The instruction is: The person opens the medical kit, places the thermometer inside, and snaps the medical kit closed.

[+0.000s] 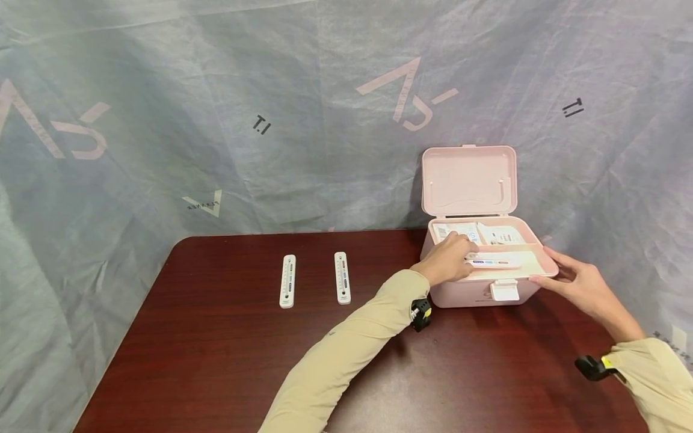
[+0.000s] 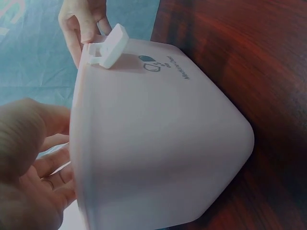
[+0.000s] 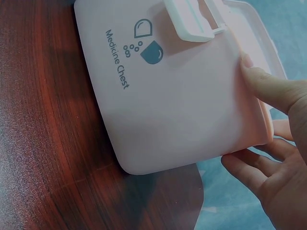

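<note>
A pink medicine chest (image 1: 460, 294) stands with its lid (image 1: 470, 180) raised at the back. My left hand (image 1: 448, 258) reaches over its left side and pinches the end of a white wall thermometer (image 1: 494, 260) lying crosswise in the front of the chest. In the left wrist view, the fingertips of my left hand (image 2: 38, 163) are hidden behind the rim. My right hand (image 1: 582, 285) holds the chest's right front corner, thumb on the front and fingers around the side. In the right wrist view, the thumb (image 3: 268, 86) presses near the rim.
Two more white wall thermometers, one on the left (image 1: 288, 281) and one nearer the chest (image 1: 342, 278), lie on the dark red table (image 1: 227, 361). White packets (image 1: 500, 234) fill the chest's rear compartment. A white latch (image 1: 505, 290) hangs at the front. Grey cloth (image 1: 325, 162) hangs behind.
</note>
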`<state>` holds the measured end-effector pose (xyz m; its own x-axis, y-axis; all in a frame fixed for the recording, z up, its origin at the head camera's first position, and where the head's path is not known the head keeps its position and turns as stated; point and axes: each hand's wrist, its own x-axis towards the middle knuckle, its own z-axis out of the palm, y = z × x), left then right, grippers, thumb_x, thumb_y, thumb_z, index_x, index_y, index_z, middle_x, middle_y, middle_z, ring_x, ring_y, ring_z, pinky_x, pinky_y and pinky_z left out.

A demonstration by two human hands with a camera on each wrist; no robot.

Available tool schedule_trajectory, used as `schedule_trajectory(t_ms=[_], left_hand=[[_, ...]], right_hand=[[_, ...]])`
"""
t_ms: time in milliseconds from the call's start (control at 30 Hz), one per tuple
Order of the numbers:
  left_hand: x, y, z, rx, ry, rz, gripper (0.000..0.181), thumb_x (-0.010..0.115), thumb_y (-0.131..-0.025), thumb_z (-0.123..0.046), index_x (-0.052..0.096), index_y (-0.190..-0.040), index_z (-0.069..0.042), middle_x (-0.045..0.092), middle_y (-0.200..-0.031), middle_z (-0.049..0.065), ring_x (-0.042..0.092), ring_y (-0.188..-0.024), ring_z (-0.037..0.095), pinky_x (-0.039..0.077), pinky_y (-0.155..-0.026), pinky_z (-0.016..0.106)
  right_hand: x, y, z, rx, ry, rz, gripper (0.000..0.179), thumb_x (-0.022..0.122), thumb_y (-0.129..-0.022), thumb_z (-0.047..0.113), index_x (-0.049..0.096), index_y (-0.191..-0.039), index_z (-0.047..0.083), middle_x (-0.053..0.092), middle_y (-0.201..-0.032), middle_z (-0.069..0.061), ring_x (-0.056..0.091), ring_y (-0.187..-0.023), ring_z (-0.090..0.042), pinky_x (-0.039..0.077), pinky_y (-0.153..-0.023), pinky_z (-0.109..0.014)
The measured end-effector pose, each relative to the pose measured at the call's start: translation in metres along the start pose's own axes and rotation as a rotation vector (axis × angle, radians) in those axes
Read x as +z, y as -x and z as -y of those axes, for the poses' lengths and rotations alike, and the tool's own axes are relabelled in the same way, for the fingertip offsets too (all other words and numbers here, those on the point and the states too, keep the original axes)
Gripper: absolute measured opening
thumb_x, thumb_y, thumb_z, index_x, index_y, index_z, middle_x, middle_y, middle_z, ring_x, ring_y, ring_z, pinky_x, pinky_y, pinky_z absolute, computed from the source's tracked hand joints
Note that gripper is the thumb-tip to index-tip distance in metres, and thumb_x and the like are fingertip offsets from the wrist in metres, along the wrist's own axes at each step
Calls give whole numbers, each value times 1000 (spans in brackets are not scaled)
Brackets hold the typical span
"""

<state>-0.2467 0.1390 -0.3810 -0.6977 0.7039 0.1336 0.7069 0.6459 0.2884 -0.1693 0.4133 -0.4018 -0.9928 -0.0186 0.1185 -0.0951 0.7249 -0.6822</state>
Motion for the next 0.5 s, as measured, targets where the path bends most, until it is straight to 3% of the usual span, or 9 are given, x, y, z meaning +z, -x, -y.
schedule_trajectory(t_ms=[300,500], left_hand=[[2,-3,1,-20,-5,11,42,64,-82,-11,65,-123,-22,61,-108,-8,46,-95,9,40,-74,17],[5,-4,-2,-52,42,15,39,64,-79,-8,69,-115,-23,61,-98,-10,45,-87,7,40,-63,20]], right_hand=[[0,-2,1,-16,-13,-9,82,76,-81,24,32,-145,-1,40,-132,-37,49,-89,19,42,-66,-6],[1,-1,1,-6,-22,-8,82,76,-81,24,31,-145,-1,39,-133,-37,49,-89,19,42,-66,-6]])
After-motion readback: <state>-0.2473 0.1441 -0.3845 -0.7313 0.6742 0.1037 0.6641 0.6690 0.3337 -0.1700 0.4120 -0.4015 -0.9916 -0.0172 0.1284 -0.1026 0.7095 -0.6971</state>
